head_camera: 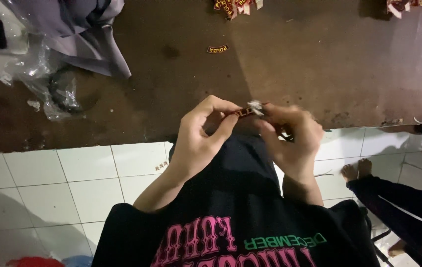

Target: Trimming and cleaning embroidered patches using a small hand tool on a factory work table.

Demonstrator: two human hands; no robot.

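My left hand pinches one end of a small dark red embroidered patch with yellow edging. My right hand holds the other end, where a bit of white backing or thread sticks out; the right hand is blurred. Both hands hover over the near edge of a dark brown table, above my lap in a black printed shirt.
One loose patch lies on the table further back, with piles of similar patches at the far edge. Grey cloth and clear plastic wrap sit at the left. White tiled floor lies below; another person's legs and bare feet are at the right.
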